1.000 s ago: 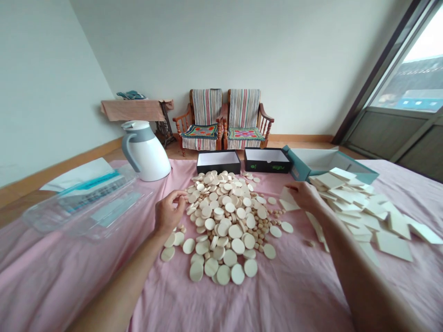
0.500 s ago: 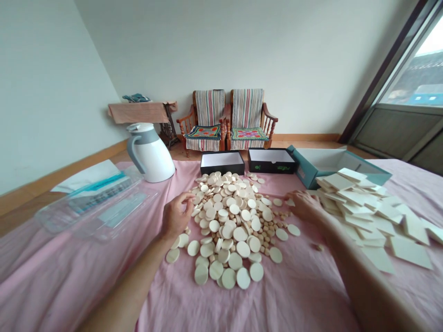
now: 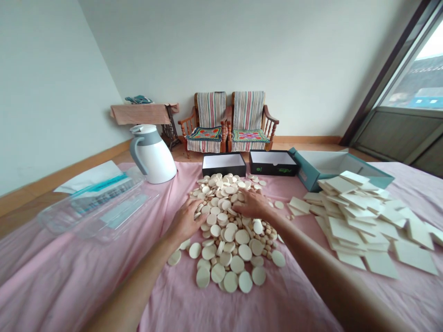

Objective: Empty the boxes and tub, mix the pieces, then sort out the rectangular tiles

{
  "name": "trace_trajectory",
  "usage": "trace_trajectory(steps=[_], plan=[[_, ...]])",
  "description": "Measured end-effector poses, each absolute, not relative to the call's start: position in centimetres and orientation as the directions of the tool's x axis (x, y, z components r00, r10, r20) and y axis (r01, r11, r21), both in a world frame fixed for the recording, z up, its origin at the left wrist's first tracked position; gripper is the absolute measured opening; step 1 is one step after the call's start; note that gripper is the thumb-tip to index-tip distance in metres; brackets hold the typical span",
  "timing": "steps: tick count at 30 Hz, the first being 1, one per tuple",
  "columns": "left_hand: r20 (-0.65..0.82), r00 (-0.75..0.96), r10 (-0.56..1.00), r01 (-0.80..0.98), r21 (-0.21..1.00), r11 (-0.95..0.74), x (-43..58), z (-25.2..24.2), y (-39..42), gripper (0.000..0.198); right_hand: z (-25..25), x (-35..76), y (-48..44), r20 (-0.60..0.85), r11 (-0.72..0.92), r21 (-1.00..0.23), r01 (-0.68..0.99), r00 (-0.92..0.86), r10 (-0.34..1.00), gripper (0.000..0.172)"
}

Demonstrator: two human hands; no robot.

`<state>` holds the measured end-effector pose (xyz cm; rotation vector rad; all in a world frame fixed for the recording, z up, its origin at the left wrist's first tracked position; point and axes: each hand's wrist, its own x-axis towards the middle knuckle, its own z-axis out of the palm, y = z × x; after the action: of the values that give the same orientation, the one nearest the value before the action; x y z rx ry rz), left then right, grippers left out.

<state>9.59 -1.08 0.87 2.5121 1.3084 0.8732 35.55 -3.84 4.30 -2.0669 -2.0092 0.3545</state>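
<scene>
A heap of round wooden discs point(image 3: 228, 234) lies in the middle of the pink cloth point(image 3: 290, 299), with small wooden beads or cubes point(image 3: 269, 233) showing at its right side. My left hand point(image 3: 188, 218) rests against the heap's left side, its fingers apart and reaching onto the discs. From the right, my right hand point(image 3: 254, 203) reaches over the upper part of the heap, fingers spread on the discs. Neither hand has a disc visibly lifted. To the right is a pile of square wooden tiles point(image 3: 349, 226).
Behind the heap stand a black open box point(image 3: 224, 171) and a second black box point(image 3: 273, 169). A teal box point(image 3: 308, 177) sits behind the tiles. On the left are a white jug point(image 3: 157, 161) and a clear plastic case point(image 3: 58, 219). Two chairs point(image 3: 211, 110) stand by the wall.
My right hand has moved left from beside the tiles onto the discs, uncovering the tiles' left edge. My left hand has shifted slightly right and its fingers now lie on the heap.
</scene>
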Motion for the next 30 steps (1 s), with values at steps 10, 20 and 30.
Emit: trace_trajectory(steps=[10,20,30], plan=[[0.375,0.336,0.864,0.687,0.53,-0.497,9.7,1.3,-0.8,0.041,5.6,28.0,-6.5,0.141,0.382,-0.439,0.813,-0.357,0.923,0.058],[0.366,0.368,0.855,0.664,0.541,-0.517,10.2,1.4,-1.2,0.037,5.5,36.9,-3.9,0.098,0.004,-0.199,0.98,0.015,0.995,0.027],[0.394,0.4,0.827,0.642,0.523,-0.56,10.6,1.9,-1.9,0.026,2.7,37.7,-2.2,0.094,-0.039,-0.197,0.98,0.058,0.994,0.053]])
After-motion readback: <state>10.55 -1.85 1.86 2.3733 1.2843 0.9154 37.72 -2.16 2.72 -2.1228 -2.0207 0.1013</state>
